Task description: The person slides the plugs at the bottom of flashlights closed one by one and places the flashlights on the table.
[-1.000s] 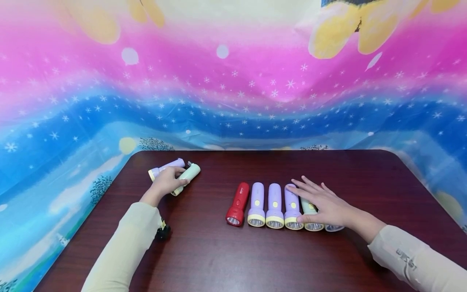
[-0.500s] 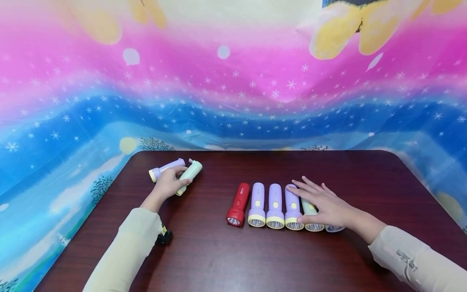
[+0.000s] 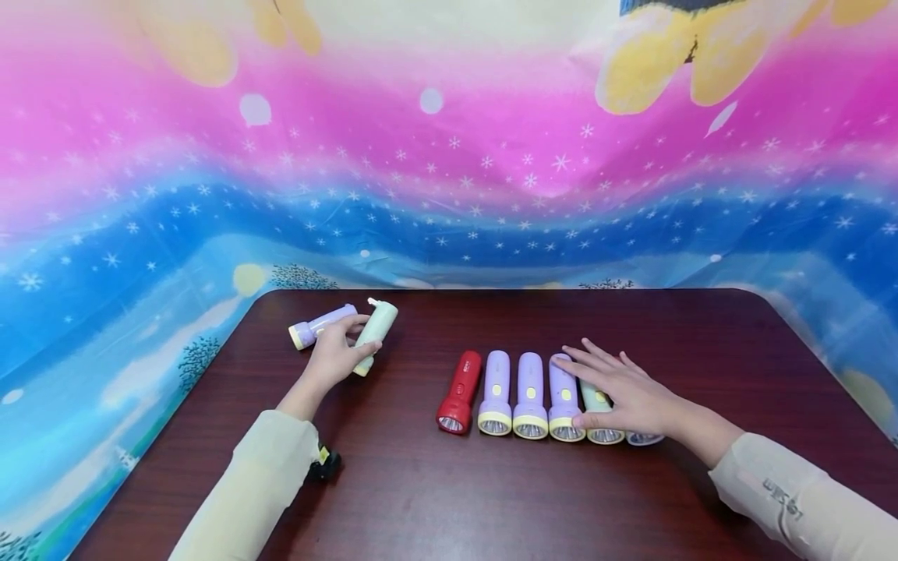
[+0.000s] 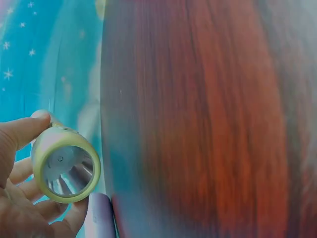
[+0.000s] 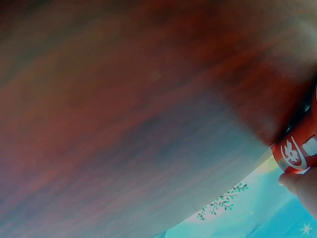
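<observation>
My left hand (image 3: 333,358) grips a pale green flashlight (image 3: 379,323) between thumb and fingers, tail end up and tilted over the table's left part. In the left wrist view its lens, ringed by a yellow-green rim (image 4: 97,171), faces the camera. Right behind that hand lies a purple flashlight (image 3: 302,335). My right hand (image 3: 631,393) rests with spread fingers over the right end of a flashlight row. Under it are a purple flashlight (image 3: 563,401), a pale green one (image 3: 593,399) and a mostly hidden one (image 3: 644,439).
Left of the right hand, the row continues with two more purple flashlights, one (image 3: 496,382) beside a red flashlight (image 3: 459,389). The row lies on a dark brown table (image 3: 421,491). A patterned backdrop (image 3: 435,195) rises behind its far edge. Red printed plastic (image 5: 291,154) shows in the right wrist view.
My left hand has shifted slightly right with the pale green flashlight, whose tail end has tipped more upright, away from the purple one. The right hand has stayed in place.
</observation>
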`<state>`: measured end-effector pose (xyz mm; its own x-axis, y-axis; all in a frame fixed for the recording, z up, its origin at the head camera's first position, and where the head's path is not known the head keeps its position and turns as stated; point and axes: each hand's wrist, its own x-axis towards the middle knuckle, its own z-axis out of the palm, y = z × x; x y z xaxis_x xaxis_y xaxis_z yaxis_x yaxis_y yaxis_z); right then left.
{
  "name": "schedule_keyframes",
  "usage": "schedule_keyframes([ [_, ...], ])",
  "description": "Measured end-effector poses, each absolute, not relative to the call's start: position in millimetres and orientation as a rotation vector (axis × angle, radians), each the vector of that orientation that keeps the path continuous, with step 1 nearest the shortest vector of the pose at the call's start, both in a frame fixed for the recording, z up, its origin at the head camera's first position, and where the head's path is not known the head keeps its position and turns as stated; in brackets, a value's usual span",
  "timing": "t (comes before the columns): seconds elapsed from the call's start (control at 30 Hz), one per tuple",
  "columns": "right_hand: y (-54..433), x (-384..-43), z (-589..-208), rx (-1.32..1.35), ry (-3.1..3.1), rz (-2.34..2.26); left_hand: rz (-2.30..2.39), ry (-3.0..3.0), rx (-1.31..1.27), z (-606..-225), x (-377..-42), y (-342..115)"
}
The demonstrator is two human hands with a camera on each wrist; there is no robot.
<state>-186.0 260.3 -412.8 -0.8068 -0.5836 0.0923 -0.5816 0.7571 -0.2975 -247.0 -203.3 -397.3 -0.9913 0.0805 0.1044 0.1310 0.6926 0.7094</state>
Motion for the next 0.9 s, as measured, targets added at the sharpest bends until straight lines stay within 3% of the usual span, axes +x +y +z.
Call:
schedule_keyframes([
  [0.9,262,-188,-414,-0.964,2.930,-0.498,-1.351,-2.665,-0.238,-382,-225,-159],
])
